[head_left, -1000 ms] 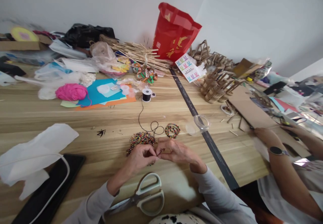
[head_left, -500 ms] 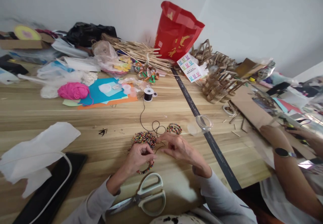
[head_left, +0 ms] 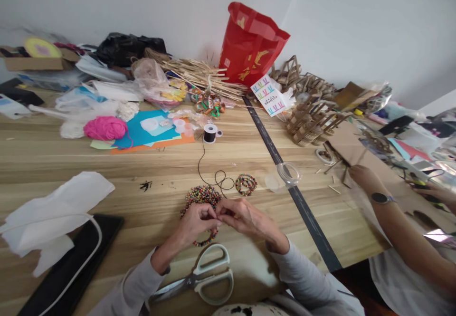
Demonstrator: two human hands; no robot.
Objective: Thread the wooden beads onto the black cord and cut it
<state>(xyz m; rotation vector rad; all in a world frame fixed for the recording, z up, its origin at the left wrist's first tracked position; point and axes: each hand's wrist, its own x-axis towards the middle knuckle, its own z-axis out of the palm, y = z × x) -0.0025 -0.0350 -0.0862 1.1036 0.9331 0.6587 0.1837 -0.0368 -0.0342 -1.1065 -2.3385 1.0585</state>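
My left hand (head_left: pixel 197 222) is closed in a pinch on a string of multicoloured beads (head_left: pixel 205 241), which curves out below its fingers. Against its fingertips, my right hand (head_left: pixel 245 218) pinches the black cord (head_left: pixel 203 161); the exact point of contact is hidden by the fingers. Loops of this cord lead back to a white spool (head_left: pixel 210 133). Just beyond my left hand lies a heap of loose wooden beads (head_left: pixel 203 196). A coiled bead bracelet (head_left: pixel 245 184) rests past my right hand. White-handled scissors (head_left: pixel 199 282) lie nearest my body.
A clear ring of line (head_left: pixel 289 174) lies on the dark strip (head_left: pixel 302 211) at right. White sheeting (head_left: pixel 57 214) covers part of a black board (head_left: pixel 92 240) at left. Pink yarn (head_left: pixel 105 128), small baskets (head_left: pixel 309 125) and a red bag (head_left: pixel 251 45) stand farther back. A co-worker's arm (head_left: pixel 395 221) reaches in.
My right hand has moved left and its fingers have closed together beside my left fingertips. More of the coiled bracelet shows. The co-worker's watch-wearing arm has shifted left.
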